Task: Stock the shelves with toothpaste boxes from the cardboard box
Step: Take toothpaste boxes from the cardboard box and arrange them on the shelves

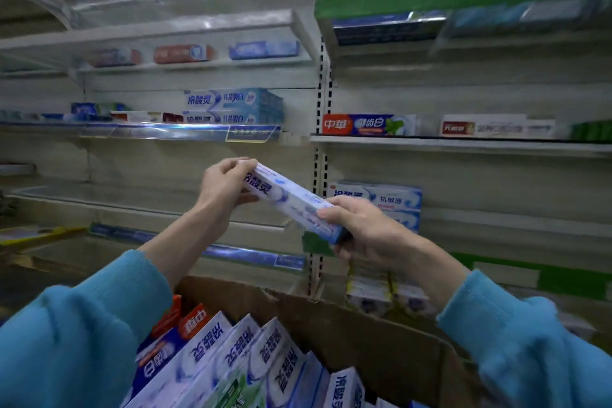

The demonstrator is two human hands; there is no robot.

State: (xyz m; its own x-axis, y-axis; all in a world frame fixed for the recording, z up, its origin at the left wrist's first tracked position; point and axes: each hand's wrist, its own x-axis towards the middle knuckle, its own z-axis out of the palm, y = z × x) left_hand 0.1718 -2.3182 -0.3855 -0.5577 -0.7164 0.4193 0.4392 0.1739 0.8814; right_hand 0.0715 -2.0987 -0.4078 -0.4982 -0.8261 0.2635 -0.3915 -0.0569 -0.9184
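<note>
Both hands are holding one white-and-blue toothpaste box [291,200] up in front of the shelves [460,144], above the open cardboard box [381,338]. The left hand [225,185] is gripping the box's upper left end, fingers curling over its top edge and thumb pressing underneath. The right hand [361,228] is gripping the lower right end, fingers wrapping round it. The box is tilting, its left end higher than its right, its printed face turning toward the camera. Blue sleeves [76,334] are covering both forearms. Below, the cardboard box is holding more toothpaste boxes [231,361] standing on end, packed close, mostly white and blue, with a few red-and-blue ones at the left. Just behind the right hand, two matching boxes [390,200] are sitting stacked on a lower shelf. Higher shelves are carrying scattered toothpaste boxes, some blurring out of legibility.
</note>
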